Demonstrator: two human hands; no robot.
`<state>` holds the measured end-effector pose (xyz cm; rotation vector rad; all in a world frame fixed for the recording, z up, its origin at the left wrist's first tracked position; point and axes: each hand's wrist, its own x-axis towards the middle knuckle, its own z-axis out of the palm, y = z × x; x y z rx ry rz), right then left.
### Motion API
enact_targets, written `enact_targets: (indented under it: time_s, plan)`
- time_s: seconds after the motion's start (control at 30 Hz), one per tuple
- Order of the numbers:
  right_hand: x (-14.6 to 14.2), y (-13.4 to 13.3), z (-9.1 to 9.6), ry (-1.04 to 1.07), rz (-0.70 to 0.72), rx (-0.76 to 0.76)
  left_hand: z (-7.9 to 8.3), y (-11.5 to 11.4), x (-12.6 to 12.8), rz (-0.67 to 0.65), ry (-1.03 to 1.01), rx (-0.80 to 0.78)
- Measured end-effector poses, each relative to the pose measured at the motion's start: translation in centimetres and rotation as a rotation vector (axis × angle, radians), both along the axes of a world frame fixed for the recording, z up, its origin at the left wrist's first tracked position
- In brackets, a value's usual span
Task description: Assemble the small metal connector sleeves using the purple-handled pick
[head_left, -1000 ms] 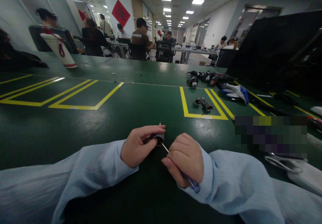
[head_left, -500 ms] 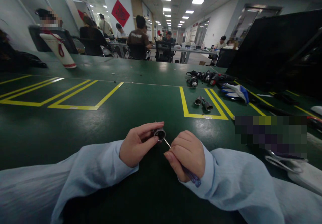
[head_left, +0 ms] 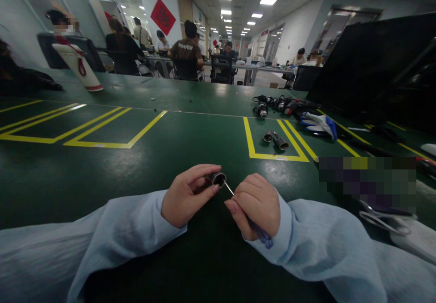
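My left hand (head_left: 190,194) pinches a small dark metal cup-shaped part (head_left: 217,178) between thumb and fingers, its round opening turned toward my right hand. Wrapped in the fingers of my right hand (head_left: 257,203) is a screwdriver (head_left: 262,235) with a translucent bluish-purple handle. Its thin metal shaft reaches into the opening of the cup-shaped part; the tip is hidden inside. Beyond my hands, two similar metal parts (head_left: 280,143) lie in a yellow-taped box on the green table (head_left: 190,144).
Several black and silver parts (head_left: 262,110) with cables lie at the back right, beside a blue and white glove (head_left: 318,125). A dark monitor (head_left: 371,67) stands at right. A white cup-like container (head_left: 80,69) stands at far left. People sit at tables beyond.
The cup-shaped part has turned slightly in my left hand, showing more of its opening. My right hand and the screwdriver have shifted a little to the right.
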<state>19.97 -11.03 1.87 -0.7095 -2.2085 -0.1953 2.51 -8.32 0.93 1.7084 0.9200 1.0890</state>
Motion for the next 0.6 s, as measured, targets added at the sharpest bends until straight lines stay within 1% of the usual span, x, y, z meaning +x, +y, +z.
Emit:
enact_targets:
  time_s: [0.33, 0.5, 0.6]
  plan:
    - [0.19, -0.12, 0.32, 0.002, -0.014, -0.036, -0.12, 0.09, -0.03, 0.018, -0.007, 0.038]
    - [0.33, -0.07, 0.45, 0.082, 0.021, -0.117, -0.27, 0.11, -0.14, 0.024, 0.013, 0.106]
    - [0.29, 0.07, 0.17, 0.135, 0.052, -0.172, -0.43, 0.09, -0.16, 0.003, -0.008, 0.106]
